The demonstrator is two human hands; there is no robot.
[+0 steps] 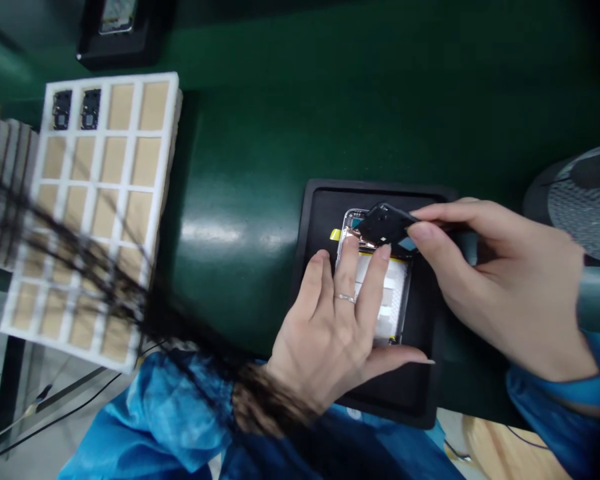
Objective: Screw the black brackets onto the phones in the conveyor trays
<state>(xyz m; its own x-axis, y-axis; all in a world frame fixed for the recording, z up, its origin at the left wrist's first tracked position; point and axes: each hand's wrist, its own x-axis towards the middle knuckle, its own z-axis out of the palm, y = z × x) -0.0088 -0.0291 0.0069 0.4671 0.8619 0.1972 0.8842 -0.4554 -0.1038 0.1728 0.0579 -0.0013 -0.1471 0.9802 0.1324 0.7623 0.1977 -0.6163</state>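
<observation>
An opened smartphone (pixel 387 293) lies in a black tray (pixel 305 267), its silvery battery area and upper frame exposed. A yellow tab (pixel 335 235) sticks out at its upper left edge. My left hand (pixel 330 313) lies over the phone with fingers stretched out, fingertips near the top end; it covers much of the left side. Between thumb and forefinger, my right hand (pixel 490 267) pinches a thin black circuit board (pixel 387 225) by its right end. The board is tilted over the phone's top end; whether it touches the frame I cannot tell.
To the left, a white foam tray (pixel 171 120) holds two black boards (pixel 91 109) in its compartments. Another black tray (pixel 115 52) with a phone stands at the far left. A round mesh-sided object (pixel 585 207) is at the right. Blurred dark hair strands cross the lower left.
</observation>
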